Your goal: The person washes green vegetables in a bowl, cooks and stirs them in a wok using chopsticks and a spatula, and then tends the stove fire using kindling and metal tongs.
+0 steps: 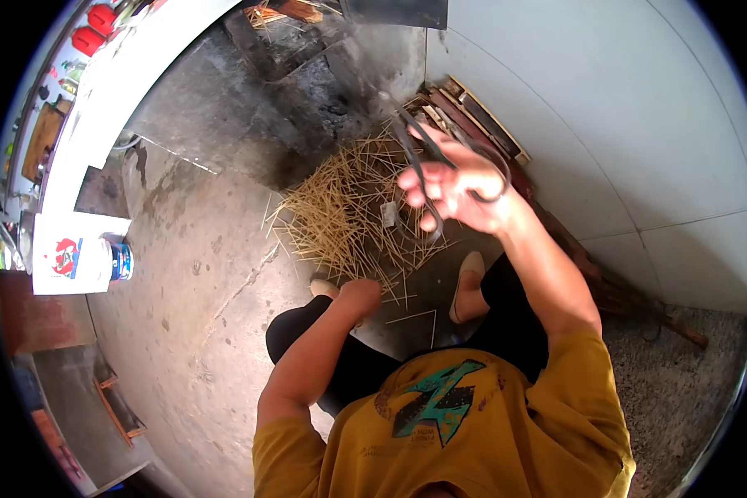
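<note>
My right hand [461, 187] is raised in front of me, wrapped around a pair of dark metal fire tongs [423, 187]. The looped handle curves behind my wrist, and blur softens the arms of the tongs. Below and beyond them a heap of thin straw-coloured sticks [340, 207] lies spread on the floor, with a small white scrap [388, 214] among it. Near my knee my left hand [358, 299] is closed in a fist. Its inner side faces away, so anything inside is hidden.
A sooty stove wall [266, 108] rises behind the sticks, with more sticks in an opening above. Wood pieces [481, 124] lean by the white tiled wall [573, 108]. On the left, a printed white container [70, 257] stands near a blue can [122, 261]. A small wooden stool [112, 411] is lower left.
</note>
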`<state>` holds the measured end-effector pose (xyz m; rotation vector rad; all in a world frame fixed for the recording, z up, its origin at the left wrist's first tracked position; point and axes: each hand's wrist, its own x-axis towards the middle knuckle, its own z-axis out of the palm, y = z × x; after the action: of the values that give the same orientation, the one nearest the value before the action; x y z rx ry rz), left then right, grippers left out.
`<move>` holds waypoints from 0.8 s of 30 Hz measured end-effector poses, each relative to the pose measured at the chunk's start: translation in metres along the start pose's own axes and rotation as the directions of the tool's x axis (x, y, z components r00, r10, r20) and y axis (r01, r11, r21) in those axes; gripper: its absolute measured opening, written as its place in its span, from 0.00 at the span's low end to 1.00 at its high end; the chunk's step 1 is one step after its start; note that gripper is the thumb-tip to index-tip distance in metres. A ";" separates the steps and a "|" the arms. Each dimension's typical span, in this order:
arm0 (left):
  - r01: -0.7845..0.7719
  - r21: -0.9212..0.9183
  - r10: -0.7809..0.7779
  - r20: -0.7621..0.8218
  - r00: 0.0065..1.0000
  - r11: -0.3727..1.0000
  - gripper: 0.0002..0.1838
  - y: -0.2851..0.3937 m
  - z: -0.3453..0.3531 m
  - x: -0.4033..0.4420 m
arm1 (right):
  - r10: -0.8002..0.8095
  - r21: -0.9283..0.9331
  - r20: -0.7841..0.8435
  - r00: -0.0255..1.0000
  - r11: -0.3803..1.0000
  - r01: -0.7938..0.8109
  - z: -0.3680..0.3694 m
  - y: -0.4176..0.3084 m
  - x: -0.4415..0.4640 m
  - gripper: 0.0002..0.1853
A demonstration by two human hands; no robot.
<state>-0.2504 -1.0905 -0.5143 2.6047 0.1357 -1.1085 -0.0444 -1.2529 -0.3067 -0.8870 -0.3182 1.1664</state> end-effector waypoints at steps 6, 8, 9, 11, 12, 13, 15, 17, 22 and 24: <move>-0.033 0.073 0.030 0.046 0.999 0.997 0.15 0.007 -0.011 -0.015 | -0.197 0.027 -0.245 0.949 0.977 0.210 -0.051 0.028 -0.051 0.45; -0.021 0.089 0.013 0.085 0.996 0.996 0.17 0.009 -0.015 -0.015 | -0.236 -0.082 -0.294 0.926 0.972 0.222 -0.059 0.021 -0.060 0.45; -0.010 0.098 0.000 0.105 0.994 0.995 0.18 0.009 -0.016 -0.014 | -0.259 -0.100 -0.311 0.914 0.966 0.240 -0.063 0.018 -0.063 0.45; 0.015 0.113 -0.027 0.109 0.994 0.993 0.20 0.000 -0.004 -0.006 | -0.302 -0.150 -0.307 0.903 0.952 0.267 -0.069 0.008 -0.065 0.46; 0.021 0.096 -0.032 0.120 0.992 0.995 0.16 0.003 -0.011 -0.009 | -0.294 -0.158 -0.270 0.917 0.953 0.259 -0.073 0.003 -0.068 0.46; 0.025 0.079 -0.035 0.131 0.991 0.997 0.12 0.007 -0.018 -0.013 | -0.273 -0.191 -0.265 0.925 0.955 0.227 -0.073 -0.001 -0.070 0.45; 0.021 0.080 -0.032 0.145 0.989 0.997 0.09 0.013 -0.026 -0.014 | -0.228 -0.224 -0.255 0.940 0.959 0.172 -0.072 -0.004 -0.078 0.43; 0.004 0.115 -0.022 0.149 0.989 0.993 0.10 0.011 -0.023 -0.010 | -0.210 -0.220 -0.225 0.951 0.962 0.160 -0.070 0.003 -0.092 0.45; -0.058 0.162 0.027 0.186 0.982 0.985 0.15 0.003 -0.006 0.005 | -0.108 -0.088 -0.179 0.978 0.992 0.093 -0.076 0.025 -0.141 0.51; -0.040 0.150 0.012 0.180 0.984 0.988 0.12 0.006 -0.009 0.006 | -0.068 -0.022 -0.123 0.990 0.998 0.065 -0.079 0.031 -0.144 0.48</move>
<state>-0.2388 -1.0938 -0.5107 2.6123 -0.0250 -1.3871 -0.0714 -1.4126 -0.3482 -0.9528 -0.2560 1.0439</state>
